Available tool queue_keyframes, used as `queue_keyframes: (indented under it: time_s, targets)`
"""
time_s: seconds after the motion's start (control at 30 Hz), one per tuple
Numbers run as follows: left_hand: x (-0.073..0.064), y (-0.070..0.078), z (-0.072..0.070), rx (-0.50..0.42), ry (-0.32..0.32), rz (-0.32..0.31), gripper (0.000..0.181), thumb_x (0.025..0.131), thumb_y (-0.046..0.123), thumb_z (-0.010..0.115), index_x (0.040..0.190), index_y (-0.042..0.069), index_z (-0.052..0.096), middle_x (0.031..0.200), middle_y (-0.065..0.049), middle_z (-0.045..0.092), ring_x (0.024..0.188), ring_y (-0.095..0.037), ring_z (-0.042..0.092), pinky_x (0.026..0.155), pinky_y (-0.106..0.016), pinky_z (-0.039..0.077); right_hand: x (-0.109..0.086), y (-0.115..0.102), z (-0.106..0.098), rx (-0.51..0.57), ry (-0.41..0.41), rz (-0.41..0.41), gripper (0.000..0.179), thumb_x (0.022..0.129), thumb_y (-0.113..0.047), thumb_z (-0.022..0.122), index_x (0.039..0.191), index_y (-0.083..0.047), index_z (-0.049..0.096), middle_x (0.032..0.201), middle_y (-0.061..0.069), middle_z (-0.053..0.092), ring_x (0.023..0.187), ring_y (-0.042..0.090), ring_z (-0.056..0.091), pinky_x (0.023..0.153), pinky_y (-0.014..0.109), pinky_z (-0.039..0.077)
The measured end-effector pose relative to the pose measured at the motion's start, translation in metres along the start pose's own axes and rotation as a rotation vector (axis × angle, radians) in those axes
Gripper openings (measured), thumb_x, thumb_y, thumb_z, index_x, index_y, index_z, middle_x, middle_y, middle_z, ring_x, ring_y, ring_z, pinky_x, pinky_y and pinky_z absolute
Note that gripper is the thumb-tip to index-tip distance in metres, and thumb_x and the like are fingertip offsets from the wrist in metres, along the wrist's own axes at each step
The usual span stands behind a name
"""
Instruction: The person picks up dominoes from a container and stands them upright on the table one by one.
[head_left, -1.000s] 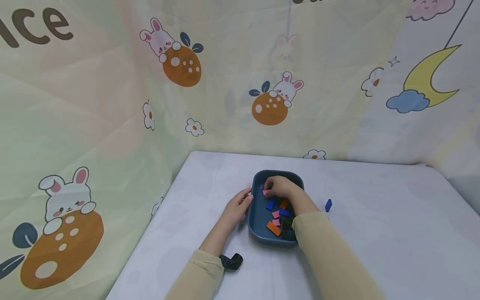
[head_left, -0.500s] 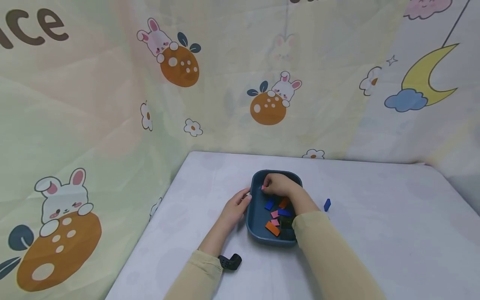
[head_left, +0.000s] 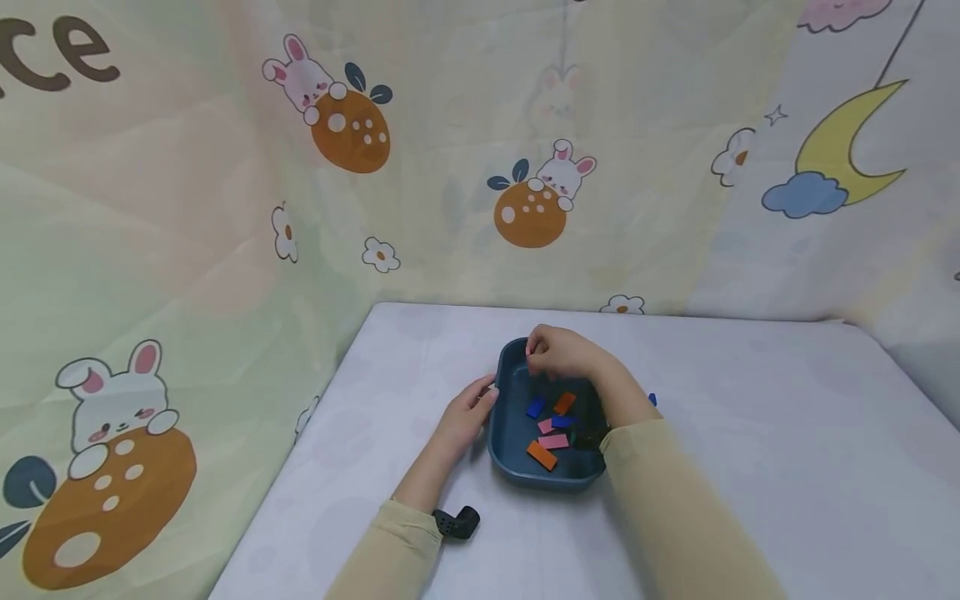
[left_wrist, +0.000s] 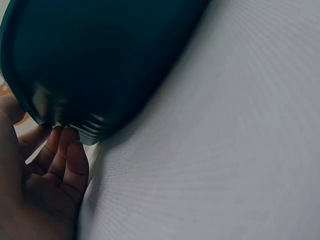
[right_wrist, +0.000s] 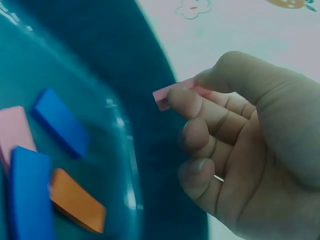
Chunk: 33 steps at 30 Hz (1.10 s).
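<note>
A dark blue-green plastic tray stands on the table with several small coloured blocks in it. My left hand holds its left side, thumb by the rim and fingers against the outer wall. Over the tray's far end, my right hand pinches a pink block between thumb and index finger, the other fingers loosely curled. Inside lie orange blocks, pink blocks and blue blocks. The right forearm hides part of the tray's right side.
A blue block lies on the white-covered table right of the tray, mostly hidden by the right forearm. A black wrist device sits on the left wrist. Behind the table hangs a printed cloth.
My right hand has risen from inside the tray to its far rim with the pink block. The loose blue block is now mostly covered. The left hand keeps its hold; the head view shifts slightly.
</note>
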<state>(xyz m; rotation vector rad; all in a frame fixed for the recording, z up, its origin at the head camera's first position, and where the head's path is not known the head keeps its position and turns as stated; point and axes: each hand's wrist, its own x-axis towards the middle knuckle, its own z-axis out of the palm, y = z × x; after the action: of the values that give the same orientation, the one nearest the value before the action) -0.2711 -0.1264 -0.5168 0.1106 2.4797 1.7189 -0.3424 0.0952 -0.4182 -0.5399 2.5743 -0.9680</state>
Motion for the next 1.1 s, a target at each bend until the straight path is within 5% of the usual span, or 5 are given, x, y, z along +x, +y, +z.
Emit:
queue_keyframes:
  time_s: [0.27,0.6,0.87,1.1]
  targets:
    - [-0.001,0.002,0.0,0.005,0.008,0.008,0.048,0.098,0.054,0.05,0.141,0.032,0.053,0.119,0.0,0.065,0.093,-0.015,0.062,0.082,-0.033,0.054,-0.029,0.006,-0.024,0.029,0.046,-0.085,0.021,0.097,-0.024,0.062,0.111,-0.013,0.052,0.1,0.018,0.071,0.084,0.039,0.06,0.073,0.039,0.054]
    - [-0.001,0.002,0.001,0.006,0.011,0.003,0.048,0.098,0.054,0.051,0.141,0.032,0.053,0.118,-0.002,0.065,0.091,-0.017,0.062,0.081,-0.033,0.053,-0.072,0.032,-0.043,0.012,0.13,-0.095,0.017,0.098,-0.022,0.059,0.112,-0.016,0.052,0.101,0.012,0.071,0.087,0.027,0.061,0.072,0.034,0.049]
    - [-0.002,0.002,0.0,0.006,0.009,-0.025,0.045,0.1,0.05,0.05,0.141,0.033,0.053,0.122,-0.001,0.064,0.095,-0.017,0.062,0.084,-0.035,0.054,-0.105,0.066,-0.054,0.037,0.201,-0.085,0.02,0.099,-0.02,0.059,0.116,-0.013,0.051,0.098,0.004,0.069,0.088,0.023,0.059,0.073,0.035,0.051]
    - [-0.002,0.005,0.001,0.01,0.01,-0.016,0.044,0.1,0.048,0.05,0.141,0.032,0.053,0.123,-0.002,0.064,0.094,-0.017,0.062,0.085,-0.037,0.054,-0.132,0.102,-0.06,0.07,0.216,-0.043,0.021,0.099,-0.021,0.059,0.116,-0.013,0.05,0.105,0.013,0.069,0.093,0.029,0.06,0.071,0.031,0.05]
